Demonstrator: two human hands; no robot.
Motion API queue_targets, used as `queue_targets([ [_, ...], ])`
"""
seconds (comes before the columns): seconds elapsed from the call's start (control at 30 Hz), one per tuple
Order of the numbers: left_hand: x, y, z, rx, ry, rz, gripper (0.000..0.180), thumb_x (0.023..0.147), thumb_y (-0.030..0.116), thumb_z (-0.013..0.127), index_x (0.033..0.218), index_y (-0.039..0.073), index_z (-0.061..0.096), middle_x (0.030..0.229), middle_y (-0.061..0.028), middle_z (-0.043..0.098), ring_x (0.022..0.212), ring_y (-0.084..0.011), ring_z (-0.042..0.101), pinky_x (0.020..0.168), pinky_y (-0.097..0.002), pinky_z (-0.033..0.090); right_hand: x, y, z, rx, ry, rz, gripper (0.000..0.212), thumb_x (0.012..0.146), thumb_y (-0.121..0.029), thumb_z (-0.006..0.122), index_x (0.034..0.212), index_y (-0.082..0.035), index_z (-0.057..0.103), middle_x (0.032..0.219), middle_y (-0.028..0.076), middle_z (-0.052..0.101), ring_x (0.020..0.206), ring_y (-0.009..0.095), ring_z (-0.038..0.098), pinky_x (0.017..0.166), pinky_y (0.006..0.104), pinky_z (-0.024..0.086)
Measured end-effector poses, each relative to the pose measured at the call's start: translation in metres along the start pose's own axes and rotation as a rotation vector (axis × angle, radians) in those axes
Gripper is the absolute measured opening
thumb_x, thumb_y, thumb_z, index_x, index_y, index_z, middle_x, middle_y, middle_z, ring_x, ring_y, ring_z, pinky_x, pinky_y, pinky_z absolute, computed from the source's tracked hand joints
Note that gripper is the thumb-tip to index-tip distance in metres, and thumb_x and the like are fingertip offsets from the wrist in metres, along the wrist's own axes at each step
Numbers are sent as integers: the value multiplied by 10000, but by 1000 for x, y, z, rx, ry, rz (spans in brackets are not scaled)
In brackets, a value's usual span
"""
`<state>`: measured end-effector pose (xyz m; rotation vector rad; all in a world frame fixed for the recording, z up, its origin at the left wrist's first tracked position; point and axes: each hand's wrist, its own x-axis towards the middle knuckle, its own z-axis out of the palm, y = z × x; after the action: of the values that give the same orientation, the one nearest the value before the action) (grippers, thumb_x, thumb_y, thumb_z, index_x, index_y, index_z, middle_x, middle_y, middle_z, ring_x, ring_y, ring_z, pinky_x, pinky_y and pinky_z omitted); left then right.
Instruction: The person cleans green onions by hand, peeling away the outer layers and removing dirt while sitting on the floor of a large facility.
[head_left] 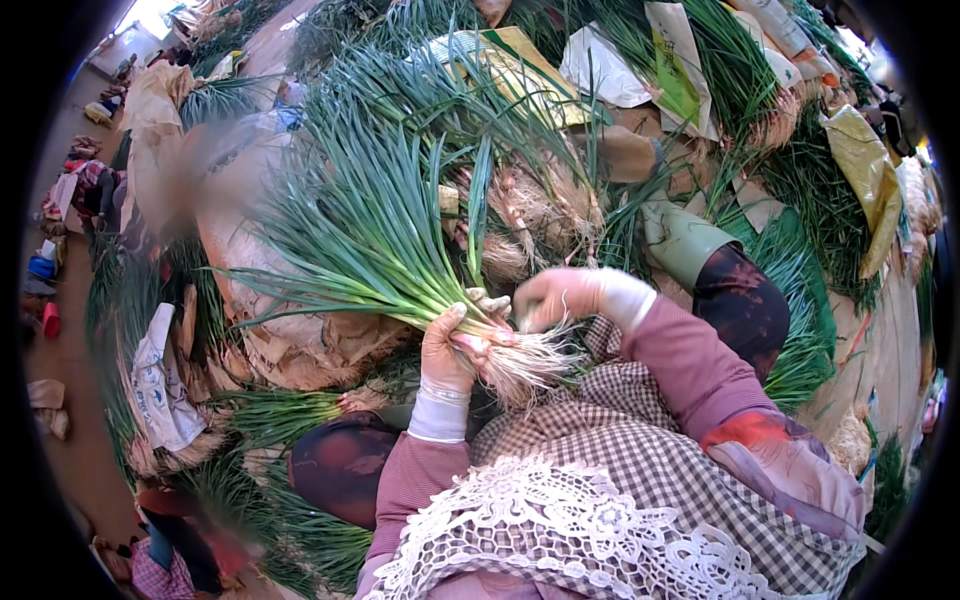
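Green onions (400,270) fan out in a bunch before the checked apron (640,400), the left hand's (447,352) fingers closed round their stems, just above the pale roots (525,365). The right hand (560,297), blurred, curls beside them; whether it grips anything, I can't tell. A brown sack (290,345) borders the left, a green boot (690,243) the right.
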<state>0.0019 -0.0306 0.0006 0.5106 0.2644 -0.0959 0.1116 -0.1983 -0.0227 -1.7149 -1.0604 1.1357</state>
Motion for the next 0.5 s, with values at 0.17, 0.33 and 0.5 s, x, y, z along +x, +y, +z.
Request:
queue_targets([
  [0.17, -4, -5, -11, 119, 45, -66, 286, 736, 172, 487, 939, -30, 492, 832, -168, 557, 836, -298, 532, 797, -430, 427, 35, -31, 28, 894, 535, 30, 326, 827, -361, 490, 724, -55, 533, 585, 12, 483, 429, 64, 391, 404, 175, 322],
  [0.33, -6, -4, 9, -41, -29, 21, 255, 705, 232, 513, 868, 38, 486, 690, -64, 500, 738, -236, 483, 707, -386, 410, 71, 43, 66, 665, 1001, 115, 257, 855, -227, 451, 872, 21, 516, 676, 38, 539, 589, 152, 507, 552, 274, 428],
  [0.5, -9, -5, 4, -144, -135, 18, 316, 717, 224, 501, 942, 2, 481, 730, -99, 510, 767, -264, 482, 749, -399, 397, 47, 12, 30, 1606, 256, -190, 256, 884, -254, 395, 995, -40, 482, 507, -34, 362, 474, 85, 400, 398, 183, 292],
])
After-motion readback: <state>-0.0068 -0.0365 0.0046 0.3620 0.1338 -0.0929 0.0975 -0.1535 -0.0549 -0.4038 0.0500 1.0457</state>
